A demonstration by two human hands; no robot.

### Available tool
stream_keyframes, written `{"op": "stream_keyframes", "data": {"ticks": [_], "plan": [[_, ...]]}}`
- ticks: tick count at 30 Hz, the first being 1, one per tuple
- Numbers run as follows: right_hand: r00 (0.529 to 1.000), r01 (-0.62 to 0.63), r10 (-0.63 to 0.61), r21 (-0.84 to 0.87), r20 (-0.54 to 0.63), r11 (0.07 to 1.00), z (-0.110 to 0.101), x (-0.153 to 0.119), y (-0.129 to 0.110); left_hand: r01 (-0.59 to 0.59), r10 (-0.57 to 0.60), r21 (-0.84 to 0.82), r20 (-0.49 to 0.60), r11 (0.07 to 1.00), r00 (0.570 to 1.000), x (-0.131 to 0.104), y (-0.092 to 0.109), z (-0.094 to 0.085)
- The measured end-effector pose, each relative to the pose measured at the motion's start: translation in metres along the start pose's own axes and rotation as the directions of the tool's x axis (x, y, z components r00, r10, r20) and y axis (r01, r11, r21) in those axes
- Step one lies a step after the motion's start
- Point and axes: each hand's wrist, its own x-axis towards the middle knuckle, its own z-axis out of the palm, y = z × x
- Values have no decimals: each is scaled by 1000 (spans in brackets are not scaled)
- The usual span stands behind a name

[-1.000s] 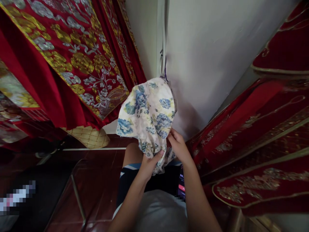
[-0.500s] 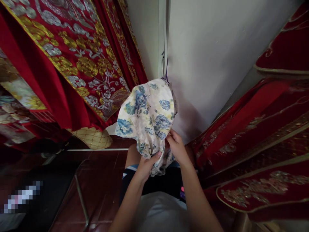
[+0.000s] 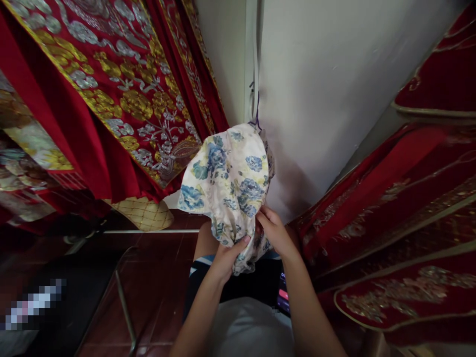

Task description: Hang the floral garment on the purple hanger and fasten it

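A white cloth with blue flowers (image 3: 238, 173) is bunched at its lower end above the lap, its wider part spread out toward the wall. My left hand (image 3: 228, 255) grips the lower gathered part, the thumb lying on top of the fabric. At the cloth's lower right edge, my right hand (image 3: 273, 228) is closed on the fabric, with some of its fingers hidden behind the fold.
Red embroidered drapes hang at the left (image 3: 137, 104) and right (image 3: 390, 198). Between them stand a pale wall (image 3: 308, 84) and a white pipe (image 3: 256, 54). A phone (image 3: 283, 292) lies by the right thigh; a metal leg (image 3: 125, 307) stands lower left.
Both hands and the cloth have hardly moved, shifting very slightly downward in view. More of the phone beside the right forearm now shows.
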Motion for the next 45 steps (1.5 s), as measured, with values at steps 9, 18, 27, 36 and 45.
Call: {"op": "stream_keyframes", "data": {"ticks": [9, 18, 27, 36, 45], "plan": [[997, 37, -38, -11, -74, 999, -25, -17, -17, -307, 351, 204, -242, 930, 904, 29, 1, -20], [996, 90, -87, -150, 23, 985, -18, -23, -20, -706, 917, 675, 109, 215, 383, 29, -9, 6], [996, 94, -94, -55, 5, 994, -7, -2, -29, -728, 712, 568, 320, 384, 625, 49, 2, 32], [977, 164, -133, 191, -166, 968, -7, 93, -102, -693, 655, 636, 369, 340, 660, 53, -3, 5], [939, 303, -285, 68, -195, 951, -1, 105, -131, -676, 523, 661, 470, 325, 711, 69, -4, -9]]}}
